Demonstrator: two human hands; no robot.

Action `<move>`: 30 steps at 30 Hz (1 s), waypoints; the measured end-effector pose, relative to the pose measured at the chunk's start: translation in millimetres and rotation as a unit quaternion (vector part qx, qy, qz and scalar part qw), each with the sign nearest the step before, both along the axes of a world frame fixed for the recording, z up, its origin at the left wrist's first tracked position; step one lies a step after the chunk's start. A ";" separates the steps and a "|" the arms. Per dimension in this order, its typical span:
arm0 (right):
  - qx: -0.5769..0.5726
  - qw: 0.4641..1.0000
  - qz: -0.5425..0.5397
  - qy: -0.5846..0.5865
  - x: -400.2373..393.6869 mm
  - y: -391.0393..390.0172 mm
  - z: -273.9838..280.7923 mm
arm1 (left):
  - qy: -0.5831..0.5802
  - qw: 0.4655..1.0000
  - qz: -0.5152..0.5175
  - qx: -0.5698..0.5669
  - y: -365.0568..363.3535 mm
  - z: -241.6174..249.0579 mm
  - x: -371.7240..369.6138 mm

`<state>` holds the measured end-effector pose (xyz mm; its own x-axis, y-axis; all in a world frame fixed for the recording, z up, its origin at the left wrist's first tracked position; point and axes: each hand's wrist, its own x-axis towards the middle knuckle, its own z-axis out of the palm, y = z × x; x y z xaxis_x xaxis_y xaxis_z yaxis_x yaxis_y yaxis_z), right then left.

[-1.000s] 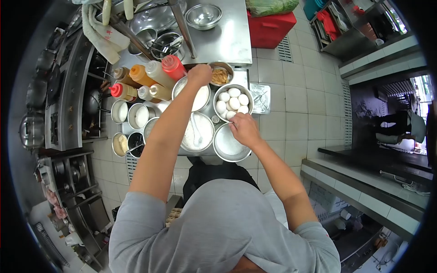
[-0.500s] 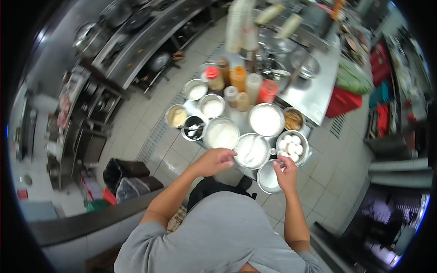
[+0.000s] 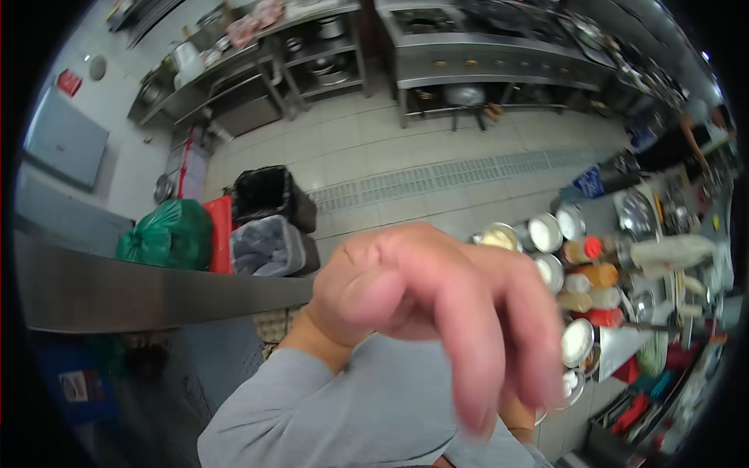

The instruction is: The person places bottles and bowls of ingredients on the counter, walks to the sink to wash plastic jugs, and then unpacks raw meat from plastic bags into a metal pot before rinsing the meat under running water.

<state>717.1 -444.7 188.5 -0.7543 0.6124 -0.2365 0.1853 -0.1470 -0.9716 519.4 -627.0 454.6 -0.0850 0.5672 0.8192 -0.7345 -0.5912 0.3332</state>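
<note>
Apparently empty, loosely curled left hand [image 3: 437, 292] before partly hidden bowls [image 3: 579, 391] near squeeze bottles [image 3: 599, 274].

"What's the floor [image 3: 351, 144] like?"
"Pale tiles, crossed by a long slotted drain cover [image 3: 460, 172]."
"And beyond that?"
"A steel stove range [image 3: 507, 69], open underneath, with a metal rack [image 3: 312, 56] to its left."
"Far left?"
"A white wall [image 3: 117, 105] and a grey panel [image 3: 66, 140]; nearer, a broad metal-topped ledge [image 3: 156, 295], with two lined bins [image 3: 303, 209] behind it."
</note>
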 end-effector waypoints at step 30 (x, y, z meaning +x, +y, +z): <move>0.003 0.976 0.212 -0.050 -650.7 126.1 2.3 | 0.188 0.962 0.164 -0.115 129.9 7.9 -544.5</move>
<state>66.4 -318.6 190.8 -0.9136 0.2513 -0.3195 0.3227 -0.0297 -0.9460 -25.0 -497.1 462.6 -0.0128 0.7297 0.6836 -0.3235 -0.6500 0.6877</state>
